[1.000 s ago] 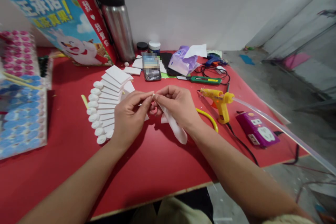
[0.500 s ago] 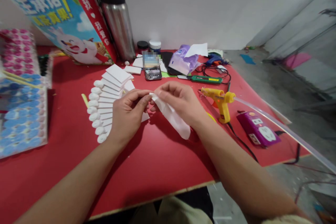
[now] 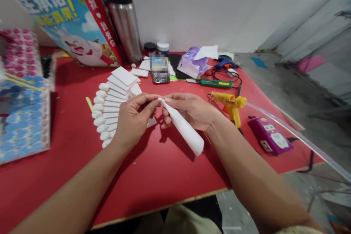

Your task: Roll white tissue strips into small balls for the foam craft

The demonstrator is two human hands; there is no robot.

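Observation:
Both my hands hold a white foam strip (image 3: 183, 128) above the red table (image 3: 153, 175). My left hand (image 3: 134, 119) pinches the strip's upper end between thumb and fingers. My right hand (image 3: 192, 109) lies under the strip with its fingers closed round it. The strip slants down to the right, past my right wrist. Just left of my left hand lies a fan of white foam strips (image 3: 112, 106) with rounded ends, spread on the table.
A yellow glue gun (image 3: 229, 105) and a purple power strip (image 3: 269, 135) stand to the right. A phone (image 3: 160, 68), tissue pack (image 3: 192, 65), green tool (image 3: 216, 83) and steel flask (image 3: 123, 18) sit at the back. A blue and pink studded box (image 3: 23, 98) stands at the left.
The strip has swung from hanging below my right hand to slanting across it, out to the right. My right hand has turned more palm-up. My left hand keeps its pinch.

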